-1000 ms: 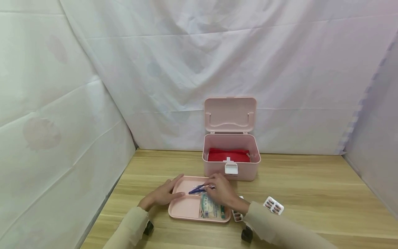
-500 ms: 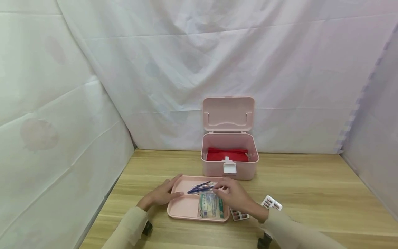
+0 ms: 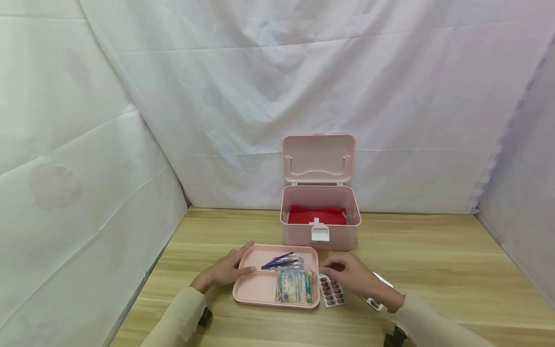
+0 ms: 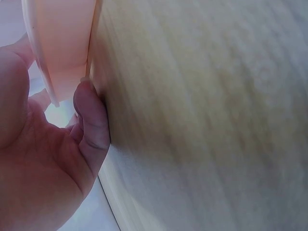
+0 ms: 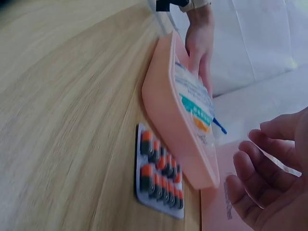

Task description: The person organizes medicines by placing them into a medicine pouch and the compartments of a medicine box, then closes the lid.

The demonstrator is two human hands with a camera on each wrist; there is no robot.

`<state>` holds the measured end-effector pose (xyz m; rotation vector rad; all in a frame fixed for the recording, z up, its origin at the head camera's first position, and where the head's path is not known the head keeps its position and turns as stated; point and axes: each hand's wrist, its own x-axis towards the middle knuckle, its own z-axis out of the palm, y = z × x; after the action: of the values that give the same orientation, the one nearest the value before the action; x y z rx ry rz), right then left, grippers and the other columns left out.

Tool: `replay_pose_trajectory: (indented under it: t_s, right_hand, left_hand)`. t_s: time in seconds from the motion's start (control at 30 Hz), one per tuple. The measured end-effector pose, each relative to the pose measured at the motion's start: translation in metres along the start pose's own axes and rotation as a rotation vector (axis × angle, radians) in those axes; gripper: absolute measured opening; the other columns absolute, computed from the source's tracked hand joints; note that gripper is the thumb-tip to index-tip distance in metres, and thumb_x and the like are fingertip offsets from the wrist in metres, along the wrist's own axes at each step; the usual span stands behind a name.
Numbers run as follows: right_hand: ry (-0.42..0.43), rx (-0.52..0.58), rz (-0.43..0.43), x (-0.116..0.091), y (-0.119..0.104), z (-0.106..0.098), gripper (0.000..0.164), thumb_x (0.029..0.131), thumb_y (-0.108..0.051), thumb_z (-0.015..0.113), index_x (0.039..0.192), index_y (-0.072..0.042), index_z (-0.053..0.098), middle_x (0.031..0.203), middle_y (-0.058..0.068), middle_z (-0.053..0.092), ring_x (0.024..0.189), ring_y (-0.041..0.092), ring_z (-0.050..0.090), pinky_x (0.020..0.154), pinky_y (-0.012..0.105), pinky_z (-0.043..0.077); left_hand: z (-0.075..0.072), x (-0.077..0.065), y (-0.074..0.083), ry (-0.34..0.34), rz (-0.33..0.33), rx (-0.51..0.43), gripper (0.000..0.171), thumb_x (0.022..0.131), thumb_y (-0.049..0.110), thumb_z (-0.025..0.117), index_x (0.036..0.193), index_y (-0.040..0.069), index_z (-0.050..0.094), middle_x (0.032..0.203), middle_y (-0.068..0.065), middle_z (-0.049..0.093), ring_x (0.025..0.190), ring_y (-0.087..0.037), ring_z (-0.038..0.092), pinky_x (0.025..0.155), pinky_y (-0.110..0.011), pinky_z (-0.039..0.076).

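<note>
My left hand (image 3: 225,269) holds the left end of a pink divided tray (image 3: 256,291), thumb over the rim. In the left wrist view, a bent finger (image 4: 91,115) lies by the tray's outer wall. Inside the tray are blue tweezers (image 3: 275,261), a packet of cotton swabs (image 3: 295,262) and a clear packet with a teal strip (image 3: 292,286). My right hand (image 3: 351,274), fingers loosely bent and holding nothing, hovers by the tray's right edge. Just below its fingertips lies a blister pack of capsules (image 5: 159,173), flat on the table beside the tray.
Behind the tray stands a pink box (image 3: 299,237), lid (image 3: 318,156) raised, with a red zip pouch (image 3: 316,215) inside. My right wrist partly covers a second blister pack (image 3: 372,303). White cloth (image 3: 243,106) hangs behind the wooden table (image 3: 425,260).
My right hand has left the tweezers and swabs in the tray and moved right, past the rim to the nearer blister pack. The left hand stays on the tray.
</note>
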<state>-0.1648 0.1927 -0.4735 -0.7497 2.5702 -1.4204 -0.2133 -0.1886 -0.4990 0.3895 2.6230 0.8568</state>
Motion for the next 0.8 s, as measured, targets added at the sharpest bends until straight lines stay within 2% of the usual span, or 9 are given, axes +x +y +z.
replay_pose_trajectory:
  t_s: [0.1,0.3,0.57,0.8]
  right_hand:
    - [-0.008,-0.003,0.032,-0.004,0.006,-0.006,0.011,0.094,-0.017,0.068,0.097,-0.009,0.074,0.089,0.004,0.071,0.081,0.005,0.059,0.076,0.025,0.052]
    - [-0.032,-0.036,0.078,-0.008,0.015,-0.014,0.015,0.093,-0.019,0.068,0.103,-0.009,0.074,0.093,-0.004,0.070,0.084,0.006,0.060,0.076,0.026,0.052]
    - [-0.166,-0.006,0.104,-0.008,0.022,-0.017,0.019,0.090,-0.016,0.073,0.106,-0.007,0.072,0.093,0.001,0.070,0.082,0.007,0.059,0.072,0.023,0.050]
    - [-0.169,-0.026,0.106,-0.006,0.030,-0.015,0.036,0.084,-0.016,0.079,0.115,-0.003,0.068,0.102,0.007,0.067,0.086,0.014,0.056,0.073,0.023,0.048]
  left_hand:
    - [0.000,0.000,0.001,0.002,0.004,-0.003,0.080,0.091,0.055,0.064,0.158,0.035,0.024,0.105,-0.008,0.049,0.091,-0.026,0.052,0.088,-0.054,0.045]
    - [0.000,0.001,0.000,0.000,0.016,0.003,0.080,0.092,0.054,0.063,0.158,0.034,0.023,0.102,-0.008,0.048,0.086,-0.024,0.051,0.082,-0.048,0.044]
    - [-0.001,0.002,0.000,0.010,0.025,0.010,0.080,0.092,0.053,0.063,0.158,0.034,0.024,0.104,-0.008,0.049,0.091,-0.026,0.052,0.089,-0.054,0.045]
    - [0.001,0.001,-0.002,0.002,0.022,0.011,0.081,0.091,0.056,0.063,0.158,0.034,0.023,0.103,-0.008,0.048,0.086,-0.024,0.051,0.082,-0.048,0.045]
